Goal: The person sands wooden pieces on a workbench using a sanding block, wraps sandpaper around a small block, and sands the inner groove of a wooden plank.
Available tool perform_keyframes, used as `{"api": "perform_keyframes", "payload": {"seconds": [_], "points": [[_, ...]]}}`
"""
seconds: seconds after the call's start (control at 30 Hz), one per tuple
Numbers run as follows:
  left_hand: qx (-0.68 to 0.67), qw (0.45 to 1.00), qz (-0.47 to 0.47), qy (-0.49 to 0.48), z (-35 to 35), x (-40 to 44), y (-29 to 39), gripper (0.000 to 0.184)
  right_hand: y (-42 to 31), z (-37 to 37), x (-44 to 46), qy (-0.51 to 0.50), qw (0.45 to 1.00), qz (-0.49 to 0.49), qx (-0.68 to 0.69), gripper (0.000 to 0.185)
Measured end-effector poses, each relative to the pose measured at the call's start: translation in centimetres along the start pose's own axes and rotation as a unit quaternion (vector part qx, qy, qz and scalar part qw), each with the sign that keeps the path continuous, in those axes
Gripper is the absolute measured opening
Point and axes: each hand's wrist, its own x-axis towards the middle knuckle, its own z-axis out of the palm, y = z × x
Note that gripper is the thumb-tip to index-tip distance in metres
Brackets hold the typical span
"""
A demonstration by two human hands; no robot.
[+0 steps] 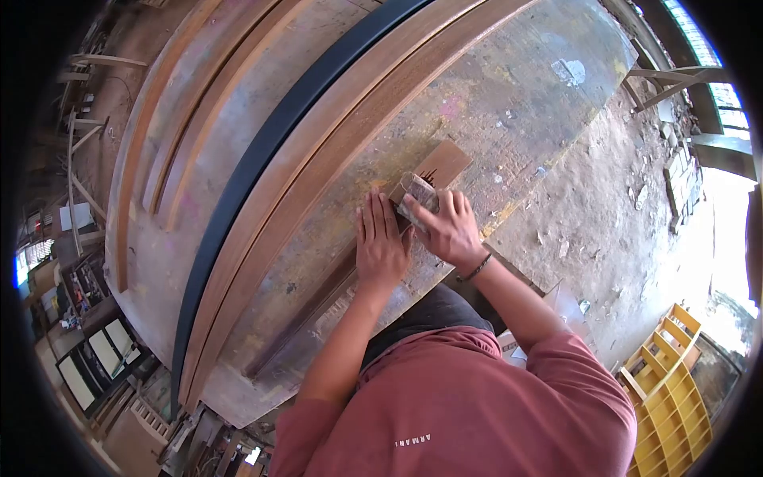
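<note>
Left hand (383, 248) lies open, bracing the wood strip (451, 161); right hand (451, 232), curled around the block (421, 193), should hold it level.

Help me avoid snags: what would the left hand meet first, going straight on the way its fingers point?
Past some paint-stained tabletop, the left hand would likely meet the nearest long, curved brown wooden strip, though heights are hard to judge.

Dark curved strip (217, 238) lay against brown wooden strip (245, 238) | yellow gridded frame (672, 409) stood at lower right | debris (642, 195) littered floor (588, 215) | pale panels (102, 351) sat far left
</note>
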Motion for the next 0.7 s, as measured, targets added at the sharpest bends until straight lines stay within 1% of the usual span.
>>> {"api": "perform_keyframes", "payload": {"seconds": [0.07,0.1,0.13,0.2,0.27,0.3,0.33,0.4,0.43,0.47,0.5,0.53,0.57,0.6,0.63,0.7], "points": [[0.002,1.0,-0.002,0.012,-0.3,0.0,0.2,0.081,3.2,0.0,1.6,0.025,0.998,-0.023,-0.06,0.063],[0.002,1.0,-0.002,0.009,-0.4,-0.1,0.2,0.081,3.9,-1.5,3.5,0.052,0.997,0.035,-0.052,0.06],[0.009,1.0,0.004,0.008,-0.5,0.1,0.2,0.081,5.8,-1.3,4.2,0.032,0.99,0.124,-0.051,0.055],[0.017,1.0,0.01,0.008,-0.5,0.1,0.1,0.08,6.4,-1.9,5.9,0.087,0.975,0.178,-0.099,0.051],[0.002,1.0,0.007,0.011,-0.4,0.1,0.2,0.079,4.7,1.3,3.4,-0.008,0.989,0.114,-0.099,0.05],[0.001,1.0,0.005,0.012,-0.2,0.2,-0.1,0.079,1.5,0.6,2.7,0.043,0.998,0.03,-0.044,0.05],[0.011,1.0,0.01,0.016,0.0,0.1,-0.3,0.079,-0.6,1.7,1.0,0.019,0.999,0.024,0.009,0.052],[0.019,0.999,0.013,0.022,0.1,0.1,-0.1,0.08,0.2,0.3,1.7,-0.028,1.0,-0.004,-0.004,0.054],[0.007,1.0,0.013,0.026,-0.4,0.3,0.2,0.079,2.5,0.9,2.8,0.017,0.999,0.001,-0.031,0.053],[-0.003,0.999,0.011,0.03,-0.7,0.2,0.2,0.079,5.0,0.9,3.9,0.028,0.996,0.035,-0.077,0.051],[0.007,0.999,0.023,0.029,-0.1,0.1,-0.2,0.087,7.5,0.9,5.0,0.035,0.989,0.071,-0.123,0.049],[0.01,0.999,0.02,0.029,-0.1,0.0,-0.4,0.087,6.9,-0.9,6.3,0.059,0.973,0.206,-0.089,0.046],[-0.022,0.999,0.017,0.045,-0.1,-0.1,-0.4,0.097,6.3,-0.2,6.1,0.079,0.97,0.207,-0.097,0.046],[-0.058,0.996,0.014,0.063,0.0,0.1,-0.3,0.108,5.9,0.5,5.6,0.099,0.967,0.207,-0.108,0.046],[-0.061,0.996,0.015,0.066,-0.1,0.0,-0.5,0.108,3.9,1.1,4.7,0.096,0.986,0.111,-0.077,0.048],[-0.151,0.979,0.044,0.13,0.0,-0.3,-0.6,0.127,-0.3,1.3,1.9,0.038,0.999,0.004,-0.033,0.05]]}}
